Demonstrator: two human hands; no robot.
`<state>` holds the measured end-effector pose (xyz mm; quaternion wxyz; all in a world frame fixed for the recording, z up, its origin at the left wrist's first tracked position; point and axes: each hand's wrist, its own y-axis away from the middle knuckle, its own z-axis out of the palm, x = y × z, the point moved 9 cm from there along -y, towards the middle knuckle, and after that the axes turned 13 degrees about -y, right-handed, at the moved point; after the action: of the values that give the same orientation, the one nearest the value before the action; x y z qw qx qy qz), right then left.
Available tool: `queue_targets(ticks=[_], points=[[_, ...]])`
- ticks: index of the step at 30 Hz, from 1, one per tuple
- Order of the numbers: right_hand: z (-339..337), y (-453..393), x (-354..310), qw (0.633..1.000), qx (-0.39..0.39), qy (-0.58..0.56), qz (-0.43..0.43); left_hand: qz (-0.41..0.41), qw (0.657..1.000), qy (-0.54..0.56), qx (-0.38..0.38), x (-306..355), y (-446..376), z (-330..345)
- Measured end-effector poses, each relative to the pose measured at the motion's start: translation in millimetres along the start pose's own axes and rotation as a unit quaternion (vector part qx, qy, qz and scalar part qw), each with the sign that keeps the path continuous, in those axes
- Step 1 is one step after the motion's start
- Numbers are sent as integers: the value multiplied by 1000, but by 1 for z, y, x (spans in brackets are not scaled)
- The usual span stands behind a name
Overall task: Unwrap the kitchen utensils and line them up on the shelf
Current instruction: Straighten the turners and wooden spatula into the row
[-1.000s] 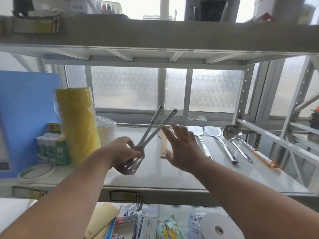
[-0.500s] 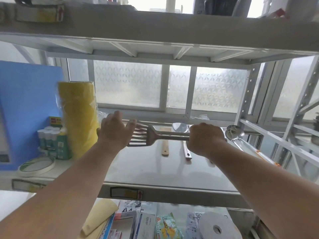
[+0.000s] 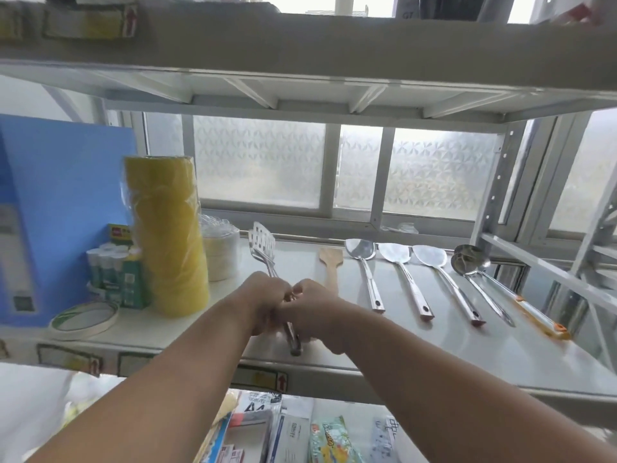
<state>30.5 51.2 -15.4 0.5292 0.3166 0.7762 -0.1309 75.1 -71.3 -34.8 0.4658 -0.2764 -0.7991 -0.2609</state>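
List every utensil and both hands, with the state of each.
Slotted metal spatulas: both hands hold them, heads raised.
Wooden spatula: flat on shelf.
Three steel turners: laid parallel.
Steel ladle: lying rightmost.
Left hand: closed on handles.
Right hand: closed on handles.

Left end of shelf — tall yellow roll (image 3: 167,235) in clear film, upright. Behind it, a stack of white tape rolls (image 3: 220,253). To its left, a green pack of glue sticks (image 3: 113,277) and a flat tape ring (image 3: 85,319) near the front edge. Blue box (image 3: 63,202) at far left. Frosted window (image 3: 334,162) behind. Lower level — packets and papers (image 3: 300,432).
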Motion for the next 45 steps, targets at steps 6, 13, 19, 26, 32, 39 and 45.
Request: queue_targets(ticks=[6,13,19,26,32,39,45], points=[[-10,-8,-3,989,101,64,-88,-3,991,-128,46,0,-31,-34],[3,-8,-11,935,148,299,-119,67,909,-357,205,15,-31,-65],[10,-31,-17,920,137,361,-64,60,857,-462,220,12,-40,-59],[8,-64,-17,931,118,344,-39,3,803,-562,201,13,-56,-50],[4,-65,-14,925,139,348,-68,33,838,-503,208,2,-70,-55],[4,-77,-14,924,122,358,-61,25,839,-504,202,-3,-77,-57],[0,-89,-6,935,137,323,-43,23,846,-491,208,-4,-75,-58]])
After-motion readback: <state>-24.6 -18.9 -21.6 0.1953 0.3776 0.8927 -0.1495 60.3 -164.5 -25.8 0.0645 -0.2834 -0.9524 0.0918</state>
